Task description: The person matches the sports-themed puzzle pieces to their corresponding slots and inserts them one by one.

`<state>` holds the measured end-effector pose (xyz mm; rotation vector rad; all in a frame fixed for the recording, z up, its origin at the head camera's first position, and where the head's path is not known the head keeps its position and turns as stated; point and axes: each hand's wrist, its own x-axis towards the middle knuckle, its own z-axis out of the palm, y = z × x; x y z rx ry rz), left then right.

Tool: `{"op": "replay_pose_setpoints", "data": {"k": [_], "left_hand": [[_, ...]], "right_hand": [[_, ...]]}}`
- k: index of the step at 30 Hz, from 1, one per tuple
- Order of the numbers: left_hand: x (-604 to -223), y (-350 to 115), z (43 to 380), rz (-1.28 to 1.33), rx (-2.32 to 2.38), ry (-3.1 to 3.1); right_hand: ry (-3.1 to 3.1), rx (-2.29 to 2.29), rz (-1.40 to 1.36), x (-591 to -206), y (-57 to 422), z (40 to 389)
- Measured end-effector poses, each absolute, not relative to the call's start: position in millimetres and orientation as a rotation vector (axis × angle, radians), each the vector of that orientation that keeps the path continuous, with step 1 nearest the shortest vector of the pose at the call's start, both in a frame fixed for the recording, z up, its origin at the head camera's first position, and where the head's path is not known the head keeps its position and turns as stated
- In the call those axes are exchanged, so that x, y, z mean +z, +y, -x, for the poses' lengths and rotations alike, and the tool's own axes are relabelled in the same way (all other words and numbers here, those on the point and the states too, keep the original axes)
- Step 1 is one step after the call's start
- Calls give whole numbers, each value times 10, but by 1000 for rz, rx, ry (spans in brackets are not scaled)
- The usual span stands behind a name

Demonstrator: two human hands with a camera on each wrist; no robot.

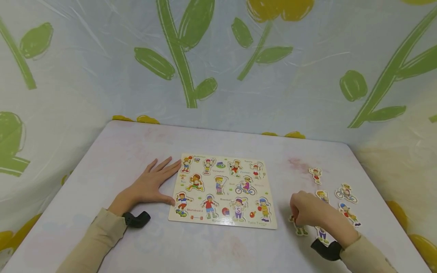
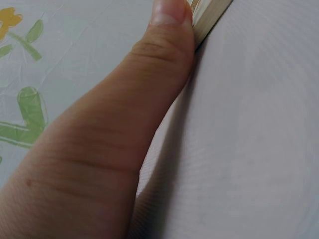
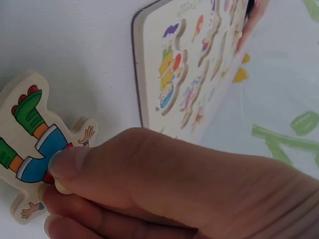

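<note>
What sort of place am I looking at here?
Probably a makeshift tabletop booth, perhaps for filming or play: flower-print sheeting hangs behind and beside a pale table, which bears a puzzle board and loose figure pieces.

Pale, wrinkled sheeting (image 1: pixel 112 57) surrounds the desk (image 1: pixel 211 246) at back and both sides, printed with big green stems (image 1: pixel 182 60), leaves (image 1: pixel 197 22), yellow flowers (image 1: pixel 281 7). Desk whitish, faint pink blotches (image 1: pixel 300 165). Light soft, slight sheen on the sheeting.

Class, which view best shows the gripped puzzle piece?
Right wrist: the gripped puzzle piece appears largest and least hidden. The head view shows it small, partly behind the right hand; the left wrist view, none of it.
</note>
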<state>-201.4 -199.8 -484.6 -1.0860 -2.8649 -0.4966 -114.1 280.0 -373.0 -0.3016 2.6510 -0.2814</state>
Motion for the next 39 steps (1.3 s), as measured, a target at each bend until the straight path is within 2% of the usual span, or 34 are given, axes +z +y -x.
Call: {"op": "replay_pose_setpoints", "data": {"k": [14,39], "left_hand": [[-4838,-1996,2010,1092,-503,-2872],[-4810,-1998,2014,1099,-508,-2871]], "right_hand": [[2689,-319,326,-3569,2631,1187],[2807,-540,624,-3357,2076,1272]]}}
